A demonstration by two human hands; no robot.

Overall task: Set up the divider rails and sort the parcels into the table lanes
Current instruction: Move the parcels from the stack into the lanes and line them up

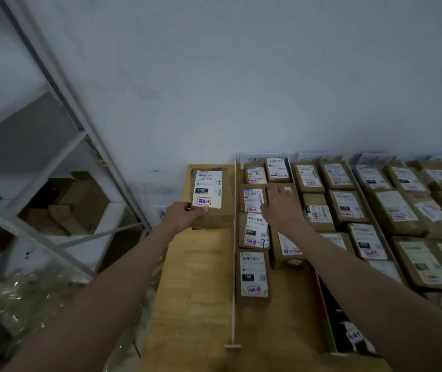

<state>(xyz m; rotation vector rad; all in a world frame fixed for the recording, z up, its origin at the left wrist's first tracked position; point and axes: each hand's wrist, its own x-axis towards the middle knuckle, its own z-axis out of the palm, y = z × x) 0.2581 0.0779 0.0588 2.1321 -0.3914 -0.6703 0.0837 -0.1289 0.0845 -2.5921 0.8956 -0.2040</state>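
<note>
The job looks mostly done. The wooden table (195, 291) has a thin white rail (234, 251) running from 12 o'clock down to 6 o'clock. On the 3 o'clock side of the rail, many brown boxes (348, 208) lie in rows, labels up. On the 9 o'clock side there is only one box (212, 200), far up at 12 o'clock. The left hand (181, 214) grips its near end, thumb on top. The right hand (281, 208) lies flat on a box just across the rail, fingers straight. I think only this box is left to settle, and the left lane has lots of room
</note>
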